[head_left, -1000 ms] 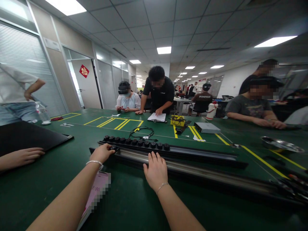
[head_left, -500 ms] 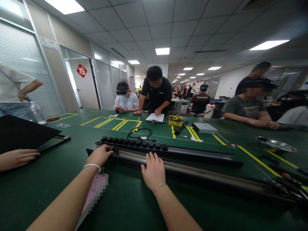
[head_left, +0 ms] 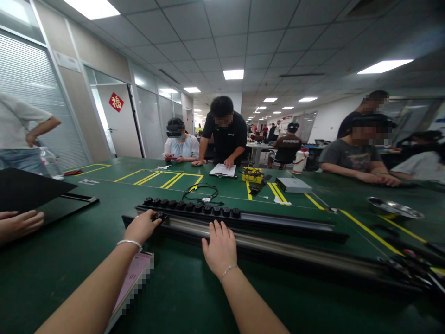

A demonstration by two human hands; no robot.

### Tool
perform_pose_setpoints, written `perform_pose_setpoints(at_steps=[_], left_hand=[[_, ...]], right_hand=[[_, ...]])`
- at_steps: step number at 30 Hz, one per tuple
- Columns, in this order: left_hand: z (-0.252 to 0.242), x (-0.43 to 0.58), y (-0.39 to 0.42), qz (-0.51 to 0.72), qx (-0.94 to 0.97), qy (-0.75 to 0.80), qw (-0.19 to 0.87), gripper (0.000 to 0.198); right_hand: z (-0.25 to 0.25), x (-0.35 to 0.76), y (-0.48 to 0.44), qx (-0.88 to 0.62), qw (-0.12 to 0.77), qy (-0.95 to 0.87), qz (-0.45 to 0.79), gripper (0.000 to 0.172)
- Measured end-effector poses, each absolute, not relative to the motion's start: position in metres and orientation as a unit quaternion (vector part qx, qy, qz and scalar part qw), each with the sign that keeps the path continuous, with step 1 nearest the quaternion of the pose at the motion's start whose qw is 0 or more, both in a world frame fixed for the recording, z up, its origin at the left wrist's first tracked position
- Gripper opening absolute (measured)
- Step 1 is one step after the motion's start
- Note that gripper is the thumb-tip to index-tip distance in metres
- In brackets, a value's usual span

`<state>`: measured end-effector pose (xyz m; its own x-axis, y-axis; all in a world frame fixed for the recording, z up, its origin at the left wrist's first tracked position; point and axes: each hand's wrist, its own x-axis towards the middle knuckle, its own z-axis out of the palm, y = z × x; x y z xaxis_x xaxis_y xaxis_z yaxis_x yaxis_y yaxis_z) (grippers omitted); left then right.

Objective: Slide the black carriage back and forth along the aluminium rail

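A long black rail with a metallic channel point(head_left: 278, 246) lies across the green table in front of me. At its left end my left hand point(head_left: 142, 226) has its fingers closed on a small black module point(head_left: 160, 216), which sits at the channel. My right hand point(head_left: 220, 248) rests flat over the near edge of the same rail, fingers spread and nothing held. Just behind lies a second black rail point(head_left: 288, 224), with several round black modules point(head_left: 198, 208) in a row along its left part.
A pink book point(head_left: 130, 278) lies under my left forearm. Another person's hand point(head_left: 21, 225) is by a black panel point(head_left: 31, 195) at left. Beyond the rails are a coiled cable point(head_left: 200, 190), a yellow object point(head_left: 252, 175), a grey box point(head_left: 294, 185) and a metal bowl point(head_left: 394, 207).
My hands keep nearly the same pose on the rail. The other person's hand at left has shifted left, and the black panel has moved slightly. The view has drifted a little.
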<state>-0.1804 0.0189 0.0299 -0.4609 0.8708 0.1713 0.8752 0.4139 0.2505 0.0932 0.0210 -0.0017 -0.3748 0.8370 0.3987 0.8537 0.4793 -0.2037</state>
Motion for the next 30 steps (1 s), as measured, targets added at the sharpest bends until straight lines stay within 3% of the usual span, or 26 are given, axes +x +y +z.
perform_pose_setpoints(at_steps=[30], left_hand=[[0.036,-0.161,0.017,-0.147,-0.522,-0.840,-0.017,0.036]], right_hand=[[0.002,0.093,0.020,-0.509,0.234,-0.828,0.002,0.055]])
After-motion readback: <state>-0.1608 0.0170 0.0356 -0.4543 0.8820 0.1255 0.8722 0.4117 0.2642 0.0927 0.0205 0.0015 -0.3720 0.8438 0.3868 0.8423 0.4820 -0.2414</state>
